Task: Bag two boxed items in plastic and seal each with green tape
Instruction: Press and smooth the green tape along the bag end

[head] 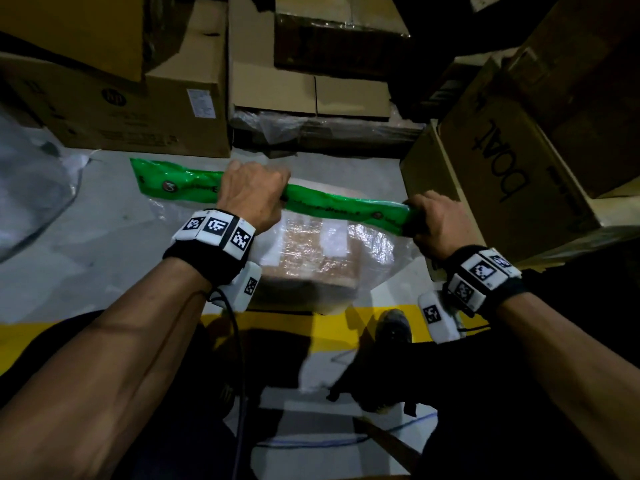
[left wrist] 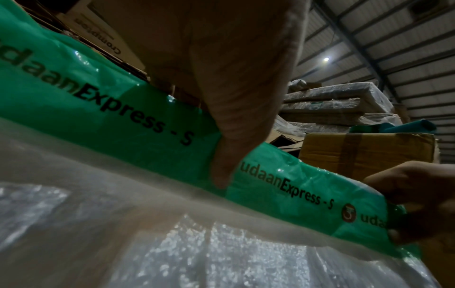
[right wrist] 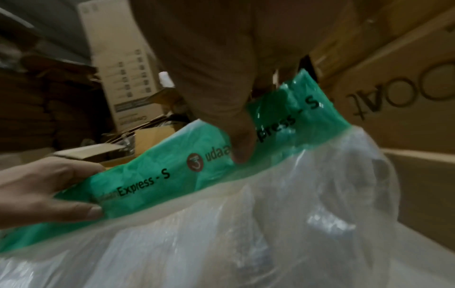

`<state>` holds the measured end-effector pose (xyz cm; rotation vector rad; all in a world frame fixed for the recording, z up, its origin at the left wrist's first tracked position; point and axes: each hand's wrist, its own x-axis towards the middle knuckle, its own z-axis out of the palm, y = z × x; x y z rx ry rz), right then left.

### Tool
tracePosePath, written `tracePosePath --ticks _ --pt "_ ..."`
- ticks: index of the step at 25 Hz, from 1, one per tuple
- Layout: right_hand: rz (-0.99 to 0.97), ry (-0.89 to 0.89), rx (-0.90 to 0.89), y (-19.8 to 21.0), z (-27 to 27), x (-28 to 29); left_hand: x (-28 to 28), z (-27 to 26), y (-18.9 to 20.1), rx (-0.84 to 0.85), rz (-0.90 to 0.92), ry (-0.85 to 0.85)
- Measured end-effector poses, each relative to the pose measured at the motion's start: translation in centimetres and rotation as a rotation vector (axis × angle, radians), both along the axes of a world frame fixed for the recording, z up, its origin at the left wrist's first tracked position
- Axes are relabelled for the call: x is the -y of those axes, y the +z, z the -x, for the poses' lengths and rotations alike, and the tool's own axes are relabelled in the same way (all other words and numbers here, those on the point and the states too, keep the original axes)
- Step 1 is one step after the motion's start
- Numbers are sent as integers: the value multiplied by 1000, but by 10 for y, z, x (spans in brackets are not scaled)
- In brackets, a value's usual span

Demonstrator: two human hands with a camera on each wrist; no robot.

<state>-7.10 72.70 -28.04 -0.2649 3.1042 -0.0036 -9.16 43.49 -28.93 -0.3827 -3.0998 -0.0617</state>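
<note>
Stacked cartons (head: 145, 109) on three sides, walling in a patch of grey floor (head: 114, 237) used as the packing spot. Bag (head: 374, 251), clear plastic, standing on that floor with the box (head: 311, 258) already inside; mouth gathered upward, probably so the seal runs along the top edge. Tape (head: 332, 206), green and printed, laid flat along that mouth, free tail past the left. Left hand (head: 252, 195): grip curled over tape and bag edge mid-length, thumb pressing the near face. Right hand (head: 436, 226): grip pinching the tape's right end, likely for tension. Second item not identifiable.
</note>
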Motion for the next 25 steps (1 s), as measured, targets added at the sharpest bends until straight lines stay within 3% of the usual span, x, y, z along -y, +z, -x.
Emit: tracePosePath --ticks 6,14,19,25 --pt "122 -68 -31 -27 12 -3 -61 -3 -4 38 -34 -192" --pt "231 34 133 -16 28 -5 -62 23 -10 96 -108 -148" --pt "236 -56 158 -18 32 4 -64 21 -6 113 -134 -139" --pt "230 3 114 -15 31 2 -61 22 -5 104 -153 -115"
